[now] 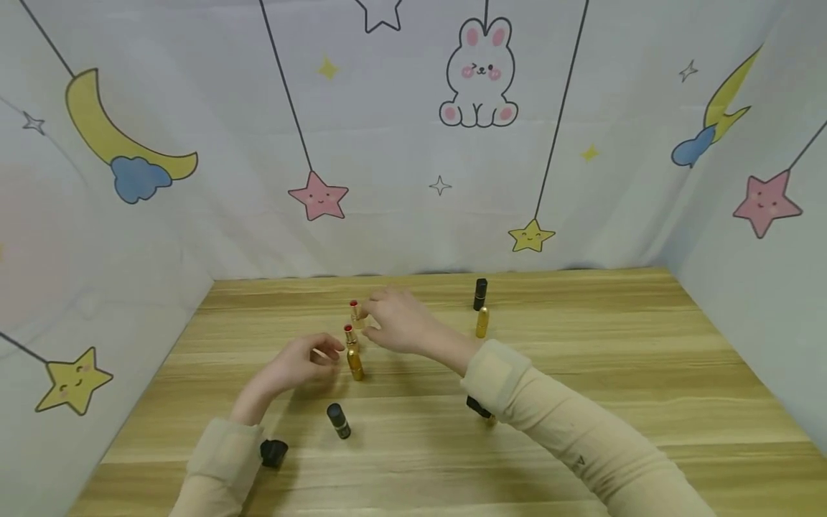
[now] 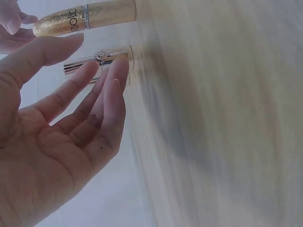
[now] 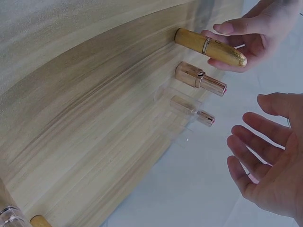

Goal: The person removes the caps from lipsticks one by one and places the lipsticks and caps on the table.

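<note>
In the head view my left hand (image 1: 306, 362) is beside a closed gold lipstick tube (image 1: 355, 365), its fingers loosely bent around nothing. Just behind that tube stands an uncapped red lipstick (image 1: 351, 339), and a second red lipstick (image 1: 354, 316) stands farther back. My right hand (image 1: 399, 321) hovers to the right of this far one. The right wrist view shows the right hand (image 3: 272, 156) with spread fingers, apart from the lipsticks. A faint transparent outline surrounds the far lipstick (image 3: 184, 105). The left wrist view shows the left hand (image 2: 66, 109) with thumb and fingers apart, near the upright gold tube (image 2: 94, 16).
A black tube (image 1: 339, 421) stands nearer on the wooden table (image 1: 413, 459), with a black object (image 1: 274, 453) by the left sleeve. At the back right stand another black tube (image 1: 480, 294) and a gold tube (image 1: 482, 322). The right sleeve partly covers a black item (image 1: 477, 407).
</note>
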Demonstrator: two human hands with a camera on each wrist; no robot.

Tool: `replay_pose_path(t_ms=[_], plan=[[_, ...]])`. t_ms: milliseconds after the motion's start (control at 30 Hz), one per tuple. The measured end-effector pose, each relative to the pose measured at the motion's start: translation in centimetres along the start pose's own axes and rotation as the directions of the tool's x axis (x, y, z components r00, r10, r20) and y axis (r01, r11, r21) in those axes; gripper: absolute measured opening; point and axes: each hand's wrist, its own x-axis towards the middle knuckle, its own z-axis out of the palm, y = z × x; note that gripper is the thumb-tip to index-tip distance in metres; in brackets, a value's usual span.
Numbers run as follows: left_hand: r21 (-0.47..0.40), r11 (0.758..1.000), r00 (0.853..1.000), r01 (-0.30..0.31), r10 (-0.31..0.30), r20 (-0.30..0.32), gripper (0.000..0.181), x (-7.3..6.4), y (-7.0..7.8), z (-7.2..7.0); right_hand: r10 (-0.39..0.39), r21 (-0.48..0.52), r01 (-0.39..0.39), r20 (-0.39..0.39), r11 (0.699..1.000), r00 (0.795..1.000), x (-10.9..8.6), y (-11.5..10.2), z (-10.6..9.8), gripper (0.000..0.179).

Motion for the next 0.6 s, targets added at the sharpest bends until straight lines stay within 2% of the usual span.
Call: replay_pose_path(t_ms=[133,367,600], plan=[[-0.03,1.0,1.0,0.003,-0.003,0.017,0.039,-0.1,-0.1,0.2,0.006,0.029,-0.007,0.012,1.0,1.0,-0.1,-0.2,0.2,0.029],[-0.019,0.999,0.999,0.042,-0.042,0.018,0.043,-0.2,0.2,0.9,-0.052,0.016,0.052,-0.023,0.998,0.998,0.0,-0.4,0.9,0.026],[-0.053,0.999,0.998,-0.012,0.015,0.059,0.039,-0.1,0.0,1.6,-0.098,0.049,0.099,-0.019,0.994,0.995,-0.2,-1.3,1.3,0.024]])
